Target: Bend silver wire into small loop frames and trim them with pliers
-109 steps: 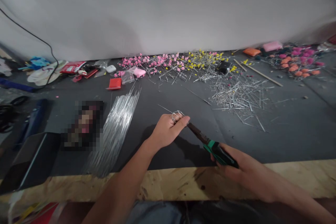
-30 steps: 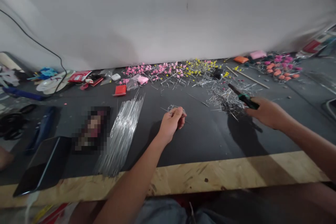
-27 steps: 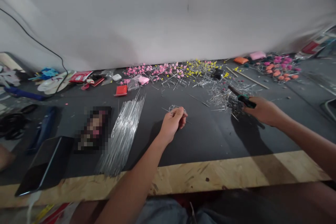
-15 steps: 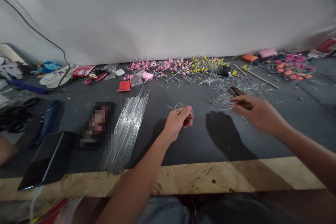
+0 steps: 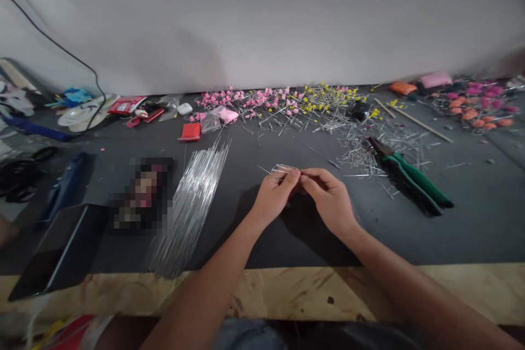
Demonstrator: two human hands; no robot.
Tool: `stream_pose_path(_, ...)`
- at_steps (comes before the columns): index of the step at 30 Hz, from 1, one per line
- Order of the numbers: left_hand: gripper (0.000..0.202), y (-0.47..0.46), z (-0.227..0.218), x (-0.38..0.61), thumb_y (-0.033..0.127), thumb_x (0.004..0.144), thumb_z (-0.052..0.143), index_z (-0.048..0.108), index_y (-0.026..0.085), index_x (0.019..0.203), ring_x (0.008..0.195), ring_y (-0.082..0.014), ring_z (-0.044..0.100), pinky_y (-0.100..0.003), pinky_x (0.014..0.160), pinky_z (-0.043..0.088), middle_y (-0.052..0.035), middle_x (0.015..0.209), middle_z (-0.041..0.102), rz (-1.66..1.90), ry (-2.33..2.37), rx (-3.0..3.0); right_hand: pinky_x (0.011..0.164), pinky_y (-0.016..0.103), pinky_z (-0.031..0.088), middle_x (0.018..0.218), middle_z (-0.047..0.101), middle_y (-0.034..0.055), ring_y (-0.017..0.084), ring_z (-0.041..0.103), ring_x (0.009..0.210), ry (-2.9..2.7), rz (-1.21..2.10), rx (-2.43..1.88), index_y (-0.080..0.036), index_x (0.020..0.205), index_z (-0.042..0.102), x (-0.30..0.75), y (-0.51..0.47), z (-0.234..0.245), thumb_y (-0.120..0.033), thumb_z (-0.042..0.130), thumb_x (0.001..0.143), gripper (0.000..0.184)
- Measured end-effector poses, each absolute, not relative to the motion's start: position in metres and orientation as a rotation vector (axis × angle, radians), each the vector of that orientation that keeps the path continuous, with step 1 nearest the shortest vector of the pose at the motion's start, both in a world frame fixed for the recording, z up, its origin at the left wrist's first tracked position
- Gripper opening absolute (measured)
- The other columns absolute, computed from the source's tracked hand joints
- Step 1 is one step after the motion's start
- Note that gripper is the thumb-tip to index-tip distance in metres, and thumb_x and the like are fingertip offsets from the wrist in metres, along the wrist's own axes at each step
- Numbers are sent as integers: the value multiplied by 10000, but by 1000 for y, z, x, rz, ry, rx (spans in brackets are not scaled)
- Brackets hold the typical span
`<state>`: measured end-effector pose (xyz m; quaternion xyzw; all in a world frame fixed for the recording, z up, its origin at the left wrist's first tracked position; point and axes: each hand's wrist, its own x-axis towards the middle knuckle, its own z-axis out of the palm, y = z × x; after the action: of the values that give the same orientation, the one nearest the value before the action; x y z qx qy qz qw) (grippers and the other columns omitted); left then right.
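My left hand (image 5: 273, 197) is closed in a pinch on a small coil of thin silver wire (image 5: 283, 168), held just above the dark mat. My right hand (image 5: 328, 197) has its fingertips pressed against the same coil from the right, fingers curled. The green-handled pliers (image 5: 410, 178) lie on the mat to the right, beside a scatter of cut wire bits (image 5: 369, 150), free of either hand.
A fan of long silver wires (image 5: 188, 202) lies left of my hands. Pink and yellow bead-headed pins (image 5: 279, 101) line the back by the wall. A dark tablet (image 5: 57, 249) sits at the left front. Orange and pink pieces (image 5: 471, 104) lie far right. The wooden table edge (image 5: 287, 292) runs along the front.
My right hand carried the pliers out to the right, set them down on the mat, and came back to the wire coil. My left hand kept the coil in place.
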<state>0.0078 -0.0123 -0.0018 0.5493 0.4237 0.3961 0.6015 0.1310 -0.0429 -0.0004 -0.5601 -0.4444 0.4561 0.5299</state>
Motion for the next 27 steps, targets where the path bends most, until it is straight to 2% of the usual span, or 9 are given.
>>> stream_pose_path(6, 272, -13, -1, 10, 428, 786, 525, 598, 169, 825, 675, -115, 538, -239, 621, 417, -18, 766, 600, 901, 1072, 1344, 665, 282, 465, 762, 667, 18, 144, 591, 688, -1078, 1018, -1403, -193, 791, 636, 134, -40, -6, -342, 561, 749, 173)
stream_pose_path(10, 238, -14, -2, 10, 387, 755, 576, 587, 186, 882, 709, -119, 572, -239, 653, 439, -17, 811, 622, 952, 1122, 1275, 614, 259, 442, 681, 619, -9, 126, 556, 627, -1065, 1045, -1401, -201, 783, 604, 135, -38, -5, -357, 528, 774, 174)
stream_pose_path(14, 269, -13, -3, 10, 312, 714, 634, 565, 191, 944, 762, -127, 603, -245, 681, 465, -32, 910, 630, 1042, 1103, 1196, 594, 255, 446, 681, 606, -2, 129, 556, 619, -1062, 1060, -1390, -199, 771, 582, 136, -37, -5, -362, 507, 789, 180)
stream_pose_path(19, 273, -11, -6, 11, 285, 713, 635, 548, 180, 950, 683, -129, 623, -286, 686, 498, -14, 782, 640, 1093, 1027, 1097, 620, 262, 459, 702, 602, -1, 127, 561, 640, -999, 1112, -1329, -203, 811, 583, 134, -38, -6, -358, 524, 783, 168)
stream_pose_path(22, 251, -11, -5, 11, 282, 705, 645, 554, 171, 911, 658, -125, 625, -292, 685, 505, -11, 773, 644, 1102, 1031, 1064, 608, 254, 453, 713, 603, -7, 121, 558, 641, -978, 1122, -1313, -209, 863, 593, 133, -39, -6, -341, 548, 768, 168)
stream_pose_path(27, 200, -12, -2, 11, 274, 708, 648, 574, 158, 854, 639, -121, 624, -265, 652, 501, -1, 694, 645, 1058, 1039, 1071, 570, 250, 442, 678, 614, -7, 119, 550, 600, -1006, 1062, -1362, -204, 809, 616, 133, -39, -6, -331, 552, 759, 150)
